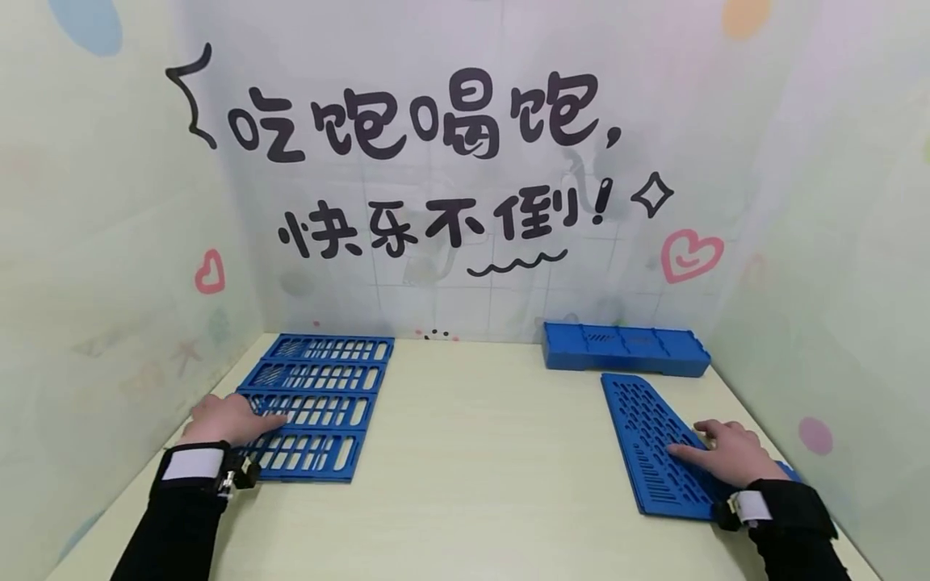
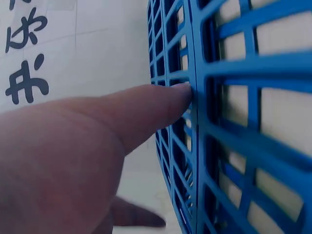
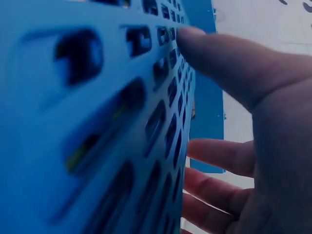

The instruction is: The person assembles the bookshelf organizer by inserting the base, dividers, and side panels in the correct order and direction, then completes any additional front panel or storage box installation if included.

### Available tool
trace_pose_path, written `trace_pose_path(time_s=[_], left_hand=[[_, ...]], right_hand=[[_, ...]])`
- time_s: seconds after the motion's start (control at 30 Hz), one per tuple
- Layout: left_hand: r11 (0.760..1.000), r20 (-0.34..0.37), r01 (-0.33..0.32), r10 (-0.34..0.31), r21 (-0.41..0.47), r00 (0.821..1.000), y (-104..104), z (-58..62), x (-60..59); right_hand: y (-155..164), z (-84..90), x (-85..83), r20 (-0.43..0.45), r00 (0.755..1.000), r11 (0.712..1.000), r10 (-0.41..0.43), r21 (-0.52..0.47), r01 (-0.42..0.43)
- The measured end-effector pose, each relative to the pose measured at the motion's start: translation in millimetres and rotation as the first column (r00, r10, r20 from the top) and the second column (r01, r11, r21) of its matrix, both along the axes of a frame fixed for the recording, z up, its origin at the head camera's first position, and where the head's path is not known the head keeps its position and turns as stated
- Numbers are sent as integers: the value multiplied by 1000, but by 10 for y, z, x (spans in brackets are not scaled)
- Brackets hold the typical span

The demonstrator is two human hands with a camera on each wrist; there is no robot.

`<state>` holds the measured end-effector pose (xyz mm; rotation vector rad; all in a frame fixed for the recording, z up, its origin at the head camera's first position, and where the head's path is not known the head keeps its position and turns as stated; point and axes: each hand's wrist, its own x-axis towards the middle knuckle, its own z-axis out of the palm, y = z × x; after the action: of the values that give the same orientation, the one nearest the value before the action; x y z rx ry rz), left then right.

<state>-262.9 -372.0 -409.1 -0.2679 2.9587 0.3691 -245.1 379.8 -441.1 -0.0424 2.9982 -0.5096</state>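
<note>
At the left of the table lies a blue slotted plastic panel (image 1: 312, 407), divided into several hinged strips. My left hand (image 1: 227, 421) rests at its left edge. In the left wrist view the thumb tip touches a seam between strips of the slotted panel (image 2: 197, 141). On the right lies a blue perforated panel (image 1: 647, 448) with rows of oblong holes, its right part hidden under my right hand (image 1: 734, 453). That thumb lies on the face of the perforated panel (image 3: 109, 105), while the other fingers reach its edge, loosely bent.
A long blue box-like piece (image 1: 625, 355) stands at the back right, against the wall. A blue corner (image 1: 788, 470) shows behind the right wrist. Printed sheets (image 1: 465, 242) wall in the pale table (image 1: 465, 452) on three sides.
</note>
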Motion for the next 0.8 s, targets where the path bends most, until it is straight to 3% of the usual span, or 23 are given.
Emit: trace_pose_path(time_s=[0.13, 0.33, 0.6, 0.7, 0.8], left_hand=[[996, 38, -85, 85, 14, 996, -36, 17, 7], [995, 66, -96, 94, 24, 993, -70, -37, 4], [955, 35, -274, 272, 113, 962, -71, -84, -27], [950, 21, -281, 281, 140, 960, -69, -67, -17], [965, -31, -212, 220, 156, 975, -74, -50, 0]], right_hand=[[-13, 60, 21, 36, 999, 999, 1, 40, -2], [-106, 74, 40, 122, 992, 997, -24, 78, 14], [-188, 82, 60, 131, 990, 996, -58, 79, 48], [-185, 106, 69, 127, 990, 996, -53, 74, 44], [-170, 108, 77, 123, 991, 996, -50, 76, 41]])
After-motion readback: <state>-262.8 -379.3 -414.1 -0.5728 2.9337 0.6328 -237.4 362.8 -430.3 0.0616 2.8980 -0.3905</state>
